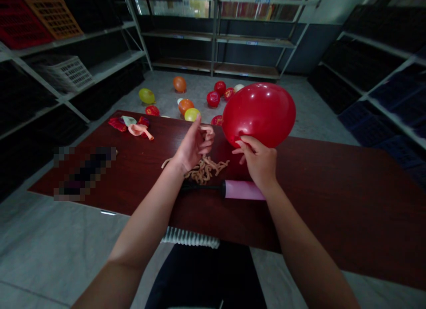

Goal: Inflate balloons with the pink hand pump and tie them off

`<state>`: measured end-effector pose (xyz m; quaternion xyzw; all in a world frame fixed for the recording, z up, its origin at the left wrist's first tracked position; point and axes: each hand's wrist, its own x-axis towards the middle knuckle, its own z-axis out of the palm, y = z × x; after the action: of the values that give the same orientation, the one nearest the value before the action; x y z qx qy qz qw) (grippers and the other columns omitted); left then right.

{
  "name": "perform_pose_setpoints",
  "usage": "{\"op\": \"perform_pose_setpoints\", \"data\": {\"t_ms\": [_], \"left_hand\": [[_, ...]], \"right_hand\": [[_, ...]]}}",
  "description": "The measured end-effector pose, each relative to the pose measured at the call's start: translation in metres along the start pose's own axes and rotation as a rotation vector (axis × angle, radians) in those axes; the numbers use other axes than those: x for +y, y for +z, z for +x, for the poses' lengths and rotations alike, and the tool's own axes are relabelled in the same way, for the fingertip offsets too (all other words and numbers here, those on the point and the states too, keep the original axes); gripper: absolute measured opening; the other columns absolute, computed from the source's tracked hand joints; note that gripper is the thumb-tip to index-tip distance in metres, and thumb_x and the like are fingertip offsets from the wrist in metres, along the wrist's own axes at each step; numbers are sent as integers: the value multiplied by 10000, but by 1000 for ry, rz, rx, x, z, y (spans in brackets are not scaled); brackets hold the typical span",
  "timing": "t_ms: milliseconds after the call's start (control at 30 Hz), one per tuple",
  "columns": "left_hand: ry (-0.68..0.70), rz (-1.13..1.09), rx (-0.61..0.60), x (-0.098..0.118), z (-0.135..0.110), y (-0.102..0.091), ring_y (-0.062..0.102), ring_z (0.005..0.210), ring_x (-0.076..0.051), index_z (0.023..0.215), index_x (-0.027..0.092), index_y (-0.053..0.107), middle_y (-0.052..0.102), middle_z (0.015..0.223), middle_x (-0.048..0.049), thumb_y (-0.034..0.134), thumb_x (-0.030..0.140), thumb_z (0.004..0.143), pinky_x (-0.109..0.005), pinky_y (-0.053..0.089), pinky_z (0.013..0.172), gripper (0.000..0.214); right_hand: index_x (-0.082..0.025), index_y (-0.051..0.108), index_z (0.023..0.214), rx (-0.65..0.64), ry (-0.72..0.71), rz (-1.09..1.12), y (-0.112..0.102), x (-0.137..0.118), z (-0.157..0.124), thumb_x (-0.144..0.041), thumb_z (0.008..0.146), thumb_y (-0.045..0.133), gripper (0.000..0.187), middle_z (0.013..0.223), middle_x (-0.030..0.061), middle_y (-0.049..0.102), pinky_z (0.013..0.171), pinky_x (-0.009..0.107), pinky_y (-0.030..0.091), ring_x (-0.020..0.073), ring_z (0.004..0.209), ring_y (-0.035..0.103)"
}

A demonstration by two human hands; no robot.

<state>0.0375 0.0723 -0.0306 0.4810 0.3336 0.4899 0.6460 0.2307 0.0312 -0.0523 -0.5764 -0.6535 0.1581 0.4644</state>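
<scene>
An inflated red balloon [261, 111] is pinched at its neck by my right hand [258, 160], above the far side of the dark wooden table [319, 180]. My left hand [198, 142] is raised to the left of the balloon, apart from it. Its thumb points up and its fingers are loosely curled, with nothing visible in them. Beneath my hands lies a pile of tan rubber-like strips [206, 169]. A balloon pump with a pink barrel [242, 189] rests nearer to me, its right end hidden behind my right forearm.
Limp balloons [138, 129] lie at the table's far left corner. A pixelated dark item [86, 171] is on the left. Several inflated balloons [184, 106] are scattered on the floor beyond. Metal shelves [214, 38] stand at the back, with crates [69, 74] on side racks.
</scene>
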Motion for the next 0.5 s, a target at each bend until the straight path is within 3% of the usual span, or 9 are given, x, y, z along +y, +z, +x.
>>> {"op": "perform_pose_setpoints", "data": {"t_ms": [100, 200, 300, 367, 500], "left_hand": [[99, 117, 6, -3, 0, -1, 473, 515, -73, 897, 166, 689, 656, 813, -64, 510, 591, 921, -200, 261, 368, 462], [274, 250, 54, -7, -4, 2, 560, 609, -99, 1074, 198, 725, 720, 993, -71, 650, 410, 888, -210, 392, 450, 292], [482, 396, 74, -6, -9, 7, 664, 828, -166, 1049, 205, 750, 741, 1023, -65, 642, 315, 910, -292, 536, 707, 208], [588, 483, 29, -3, -13, 11, 671, 989, -196, 1031, 211, 760, 745, 1055, -61, 616, 272, 931, -358, 523, 891, 185], [657, 645, -80, 1, -18, 13, 668, 1034, -204, 1089, 238, 753, 739, 1117, -60, 635, 268, 925, -407, 470, 991, 204]], "right_hand": [[-238, 722, 1013, -26, -3, -6, 2, -1, -1, -466, 931, 533, 307, 759, -9, 766, 533, 233, 489, 96, 451, 617], [-244, 725, 1011, -36, -24, -30, 3, -2, -2, -447, 934, 534, 289, 759, -14, 767, 534, 230, 484, 89, 447, 613], [-255, 725, 1029, -51, -45, -48, 5, 0, -3, -417, 934, 546, 259, 758, -23, 766, 539, 228, 485, 89, 454, 615], [-263, 722, 1050, -67, -64, -51, 5, 0, -4, -395, 936, 550, 245, 756, -29, 766, 553, 230, 493, 91, 471, 625], [-268, 722, 1050, -88, -90, 20, 5, -3, -5, -379, 936, 544, 239, 746, -34, 762, 559, 233, 509, 88, 470, 624]]}}
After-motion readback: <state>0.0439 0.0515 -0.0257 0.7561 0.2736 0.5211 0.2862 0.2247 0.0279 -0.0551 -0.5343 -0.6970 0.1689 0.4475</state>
